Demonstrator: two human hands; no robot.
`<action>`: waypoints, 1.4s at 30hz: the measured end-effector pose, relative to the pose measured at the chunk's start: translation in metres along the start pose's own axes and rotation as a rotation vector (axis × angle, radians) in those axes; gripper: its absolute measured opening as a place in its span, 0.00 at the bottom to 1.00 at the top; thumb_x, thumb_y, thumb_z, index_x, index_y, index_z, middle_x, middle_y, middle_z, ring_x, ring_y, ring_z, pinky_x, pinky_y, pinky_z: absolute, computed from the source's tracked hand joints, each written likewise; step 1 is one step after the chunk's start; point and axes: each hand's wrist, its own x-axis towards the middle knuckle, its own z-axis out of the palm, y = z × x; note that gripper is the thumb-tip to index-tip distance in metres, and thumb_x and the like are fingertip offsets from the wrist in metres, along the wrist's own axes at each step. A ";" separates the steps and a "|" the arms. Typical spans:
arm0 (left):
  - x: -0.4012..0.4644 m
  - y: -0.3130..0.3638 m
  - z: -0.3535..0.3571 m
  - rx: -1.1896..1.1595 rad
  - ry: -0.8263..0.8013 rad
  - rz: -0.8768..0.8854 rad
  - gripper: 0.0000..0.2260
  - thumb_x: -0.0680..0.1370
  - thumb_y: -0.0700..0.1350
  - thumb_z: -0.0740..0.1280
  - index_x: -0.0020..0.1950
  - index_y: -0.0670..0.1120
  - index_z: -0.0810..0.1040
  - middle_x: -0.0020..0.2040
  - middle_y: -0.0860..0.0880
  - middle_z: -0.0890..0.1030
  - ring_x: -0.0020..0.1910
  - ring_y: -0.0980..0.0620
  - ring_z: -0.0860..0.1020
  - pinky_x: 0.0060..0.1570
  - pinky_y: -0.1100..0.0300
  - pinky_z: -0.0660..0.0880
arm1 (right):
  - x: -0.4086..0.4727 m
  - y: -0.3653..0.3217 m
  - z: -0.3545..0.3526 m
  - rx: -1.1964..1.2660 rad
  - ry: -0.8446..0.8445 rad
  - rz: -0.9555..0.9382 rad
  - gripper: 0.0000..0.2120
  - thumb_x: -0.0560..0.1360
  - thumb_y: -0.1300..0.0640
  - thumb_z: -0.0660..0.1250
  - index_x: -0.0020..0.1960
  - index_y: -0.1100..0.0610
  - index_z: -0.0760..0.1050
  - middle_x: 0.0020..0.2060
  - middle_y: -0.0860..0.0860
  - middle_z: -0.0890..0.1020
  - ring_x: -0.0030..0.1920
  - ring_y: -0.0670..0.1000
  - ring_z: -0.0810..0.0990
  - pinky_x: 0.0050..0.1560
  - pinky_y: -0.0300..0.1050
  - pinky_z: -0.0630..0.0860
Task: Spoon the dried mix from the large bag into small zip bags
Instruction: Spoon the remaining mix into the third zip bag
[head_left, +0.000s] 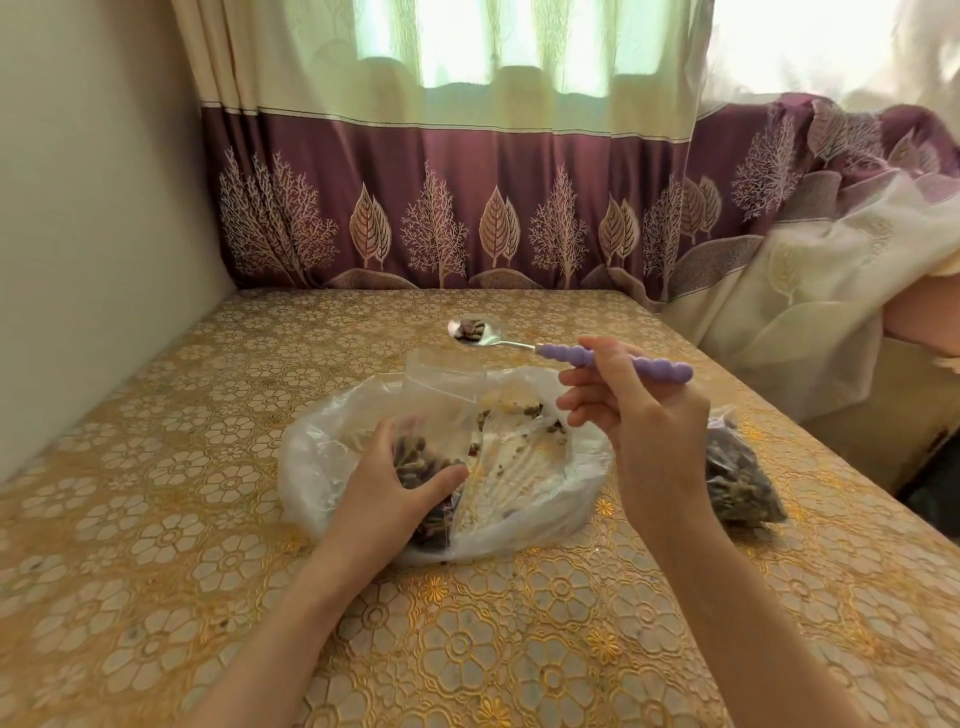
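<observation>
1. Your right hand (639, 415) is pinching the purple beaded handle of the spoon (571, 353), fingers curled round it, and is holding it raised above the table (156, 519).
2. The spoon's metal bowl is pointing away from that grip to the left and is carrying a small heap of dried mix (474, 329).
3. Your left hand (395, 483) is gripping the small zip bag (441, 410), thumb and fingers curled round its partly filled lower part, with its mouth standing open above your grip and below the spoon bowl.
4. The large bag (535, 478) is lying open and nearly flat under both hands, with a few bits scattered inside.
5. A filled zip bag (737, 478) is lying just right of your right wrist.
</observation>
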 end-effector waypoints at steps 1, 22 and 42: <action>0.000 0.000 0.000 -0.004 0.001 -0.005 0.25 0.68 0.55 0.73 0.61 0.59 0.67 0.47 0.62 0.75 0.42 0.76 0.73 0.36 0.75 0.68 | -0.001 -0.001 0.001 -0.011 -0.034 -0.023 0.13 0.78 0.60 0.64 0.39 0.57 0.84 0.39 0.59 0.85 0.31 0.51 0.80 0.30 0.39 0.75; 0.000 -0.001 0.000 -0.021 0.002 0.012 0.23 0.68 0.53 0.73 0.59 0.58 0.68 0.48 0.64 0.74 0.43 0.80 0.71 0.36 0.81 0.67 | 0.005 0.042 -0.031 -0.382 0.179 0.121 0.17 0.78 0.52 0.64 0.37 0.59 0.83 0.29 0.55 0.83 0.27 0.50 0.81 0.29 0.39 0.78; -0.001 0.001 -0.001 -0.016 -0.004 0.010 0.24 0.69 0.53 0.73 0.61 0.57 0.68 0.48 0.65 0.73 0.42 0.78 0.72 0.36 0.80 0.67 | 0.007 0.060 -0.027 -0.627 0.295 0.025 0.14 0.78 0.52 0.64 0.36 0.54 0.78 0.29 0.46 0.81 0.24 0.43 0.80 0.31 0.35 0.77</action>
